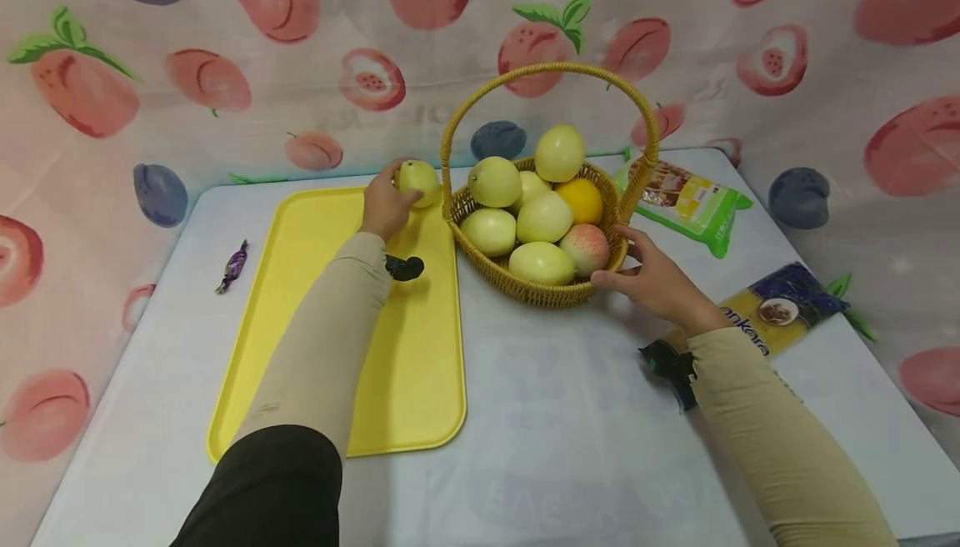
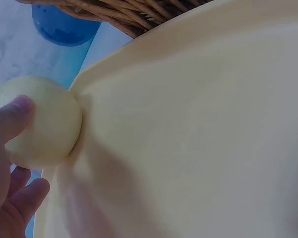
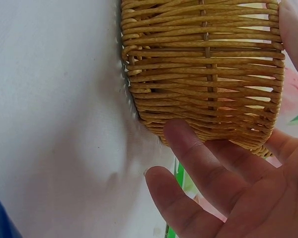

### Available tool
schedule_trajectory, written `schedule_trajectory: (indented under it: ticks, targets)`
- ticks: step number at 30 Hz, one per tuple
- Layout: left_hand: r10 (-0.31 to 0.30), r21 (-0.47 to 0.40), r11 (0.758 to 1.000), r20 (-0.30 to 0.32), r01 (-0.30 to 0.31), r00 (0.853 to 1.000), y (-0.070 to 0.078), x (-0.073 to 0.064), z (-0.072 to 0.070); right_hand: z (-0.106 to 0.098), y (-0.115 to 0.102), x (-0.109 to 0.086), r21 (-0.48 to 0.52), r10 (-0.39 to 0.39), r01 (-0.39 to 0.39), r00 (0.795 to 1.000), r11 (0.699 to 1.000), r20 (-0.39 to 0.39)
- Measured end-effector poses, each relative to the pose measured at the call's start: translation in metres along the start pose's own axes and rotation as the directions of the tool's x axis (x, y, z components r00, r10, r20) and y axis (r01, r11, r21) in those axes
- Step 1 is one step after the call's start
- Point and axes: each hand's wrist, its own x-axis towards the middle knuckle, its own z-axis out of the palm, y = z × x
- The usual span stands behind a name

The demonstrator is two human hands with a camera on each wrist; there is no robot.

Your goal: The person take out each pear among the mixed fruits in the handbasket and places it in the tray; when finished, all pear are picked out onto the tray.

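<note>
Over the far right corner of a yellow tray [image 1: 420, 363], my left hand [image 1: 387, 203] holds a round, pale yellow-green fruit [image 1: 417, 183]. In the left wrist view, thumb and fingers grip this fruit [image 2: 44, 121] at the tray's rim; part of the hand is cut off. Just right of the tray stands a wicker basket [image 1: 551, 293] with a tall hoop handle. It holds several pale green fruits [image 1: 545, 217], an orange [image 1: 581, 200] and a peach [image 1: 585, 248]. My right hand [image 1: 652, 276] grips the basket's right side, thumb at the rim and fingers along the woven wall [image 3: 203, 74].
A purple-wrapped candy [image 1: 233, 268] lies left of the tray. Behind the basket, to the right, is a green snack bag [image 1: 690, 205]; a blue and yellow packet [image 1: 787, 309] lies near the right edge of the white table [image 1: 555, 430]. A fruit-print cloth [image 1: 300, 97] hangs behind.
</note>
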Motion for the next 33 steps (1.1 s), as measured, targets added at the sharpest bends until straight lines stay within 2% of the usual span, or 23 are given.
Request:
schedule_trajectory:
  ticks: [10, 18, 27, 33]
  targets:
    - [-0.026, 0.017, 1.000, 0.020, 0.026, 0.999, 0.005, 0.000, -0.005, -0.001, -0.003, -0.001, 0.020, -0.007, 0.007, 1.000, 1.000, 0.005]
    - [0.019, 0.071, 0.997, 0.027, -0.021, 0.999, 0.001, -0.002, -0.012, 0.000, -0.002, 0.000, 0.019, 0.004, -0.004, 1.000, 1.000, 0.005]
    - [0.046, 0.091, 0.995, 0.050, -0.050, 0.998, 0.003, -0.017, -0.028, 0.000, -0.003, 0.001, -0.010, 0.017, -0.016, 1.000, 1.000, 0.002]
    - [0.067, 0.061, 0.996, 0.063, -0.070, 0.996, 0.003, -0.031, -0.038, 0.001, -0.005, 0.001, -0.006, 0.025, -0.025, 1.000, 1.000, 0.004]
